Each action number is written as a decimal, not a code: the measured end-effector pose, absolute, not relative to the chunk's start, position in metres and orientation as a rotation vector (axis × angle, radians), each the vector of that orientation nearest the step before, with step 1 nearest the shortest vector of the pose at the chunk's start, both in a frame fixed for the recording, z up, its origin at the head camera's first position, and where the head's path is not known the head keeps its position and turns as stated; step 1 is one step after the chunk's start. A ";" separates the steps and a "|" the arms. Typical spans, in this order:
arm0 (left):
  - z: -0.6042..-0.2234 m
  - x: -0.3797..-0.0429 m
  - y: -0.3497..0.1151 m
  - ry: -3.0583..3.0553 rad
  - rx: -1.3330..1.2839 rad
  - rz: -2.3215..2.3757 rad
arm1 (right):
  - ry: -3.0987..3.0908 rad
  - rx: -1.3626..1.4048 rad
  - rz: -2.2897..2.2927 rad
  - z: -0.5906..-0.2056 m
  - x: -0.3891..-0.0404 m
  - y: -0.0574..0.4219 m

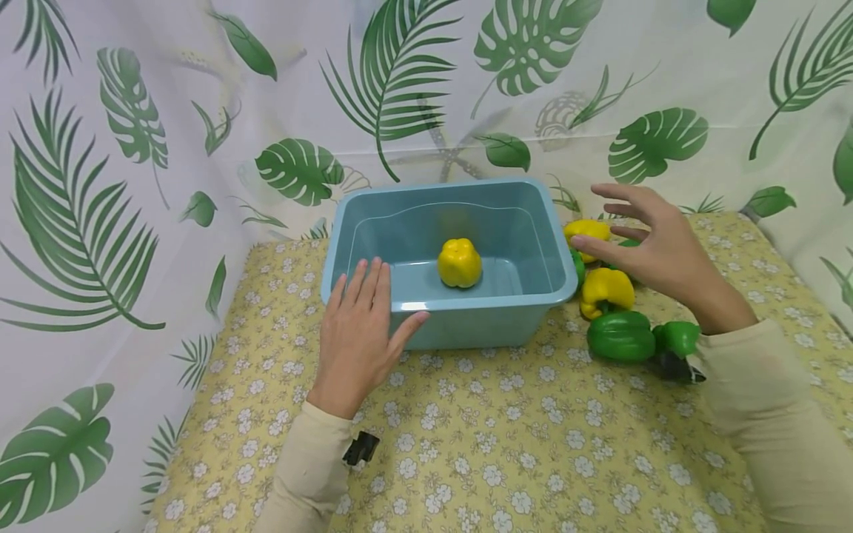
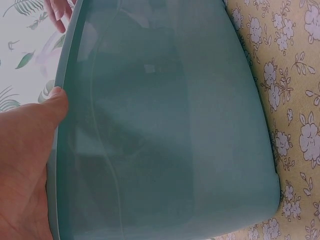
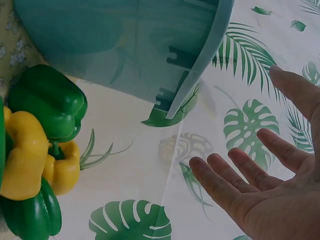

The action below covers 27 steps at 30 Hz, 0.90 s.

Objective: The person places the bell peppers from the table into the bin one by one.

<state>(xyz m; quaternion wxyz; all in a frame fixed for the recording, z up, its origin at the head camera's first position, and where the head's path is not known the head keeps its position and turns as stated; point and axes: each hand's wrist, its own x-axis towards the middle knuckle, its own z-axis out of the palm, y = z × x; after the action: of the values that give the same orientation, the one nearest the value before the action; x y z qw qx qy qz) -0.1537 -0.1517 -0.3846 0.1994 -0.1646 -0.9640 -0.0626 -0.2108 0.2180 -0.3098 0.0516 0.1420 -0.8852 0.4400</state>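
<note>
A light blue plastic bin [image 1: 473,323] stands on the table with one yellow bell pepper [image 1: 460,263] inside. My left hand [image 1: 356,337] rests with straight fingers over the bin's front left rim; in the left wrist view its thumb [image 2: 56,102] touches that rim. To the right of the bin, my right hand [image 1: 660,248] hovers above a group of bell peppers, fingers spread and holding nothing. That group includes a yellow bell pepper [image 1: 608,290], another yellow one [image 1: 586,231] partly behind the thumb, and a large green bell pepper [image 1: 621,337]. Other green ones are partly hidden.
A floral yellow cloth [image 1: 480,437] covers the table. Behind and at the sides hangs a white curtain [image 1: 220,178] with green leaf prints. A smaller green pepper [image 1: 677,338] lies beside the right forearm. Each wrist wears a small black device [image 1: 361,448].
</note>
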 end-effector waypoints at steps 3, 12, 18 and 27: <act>-0.385 -0.153 -0.152 -2.688 -0.458 -0.171 | -2.694 0.428 1.335 -0.312 -0.210 0.223; -0.387 -0.152 -0.152 -2.685 -0.458 -0.169 | -2.750 0.365 1.292 -0.321 -0.205 0.241; -0.389 -0.151 -0.153 -2.676 -0.460 -0.155 | -2.794 0.323 1.273 -0.328 -0.202 0.254; -0.392 -0.151 -0.152 -2.671 -0.459 -0.157 | -2.818 0.292 1.191 -0.337 -0.196 0.273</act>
<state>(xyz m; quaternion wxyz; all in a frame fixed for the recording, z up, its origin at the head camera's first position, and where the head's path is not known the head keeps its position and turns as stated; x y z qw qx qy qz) -0.1508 -0.1520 -0.3916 0.2116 -0.1653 -0.9616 -0.0565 -0.1957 0.2731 -0.3373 0.0343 0.0948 -0.9164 0.3874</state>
